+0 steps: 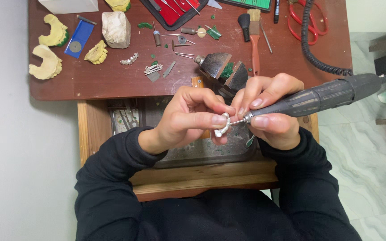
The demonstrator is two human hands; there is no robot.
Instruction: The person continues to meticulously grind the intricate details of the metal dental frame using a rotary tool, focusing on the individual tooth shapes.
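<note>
Left hand: grip pinching a small white tooth-shaped dental casting over the open wooden drawer | Right hand: grip closed around a grey rotary handpiece, bur touching the casting just beside left fingertips | Risk: bur may skid, nicking fingers or flinging casting | Tabletop: yellow plaster jaw models.

Reddish-brown counter, with pale yellow casts at its left end. Dark grey rotary tool off its right edge, red-handled brush and blue card on top.
</note>
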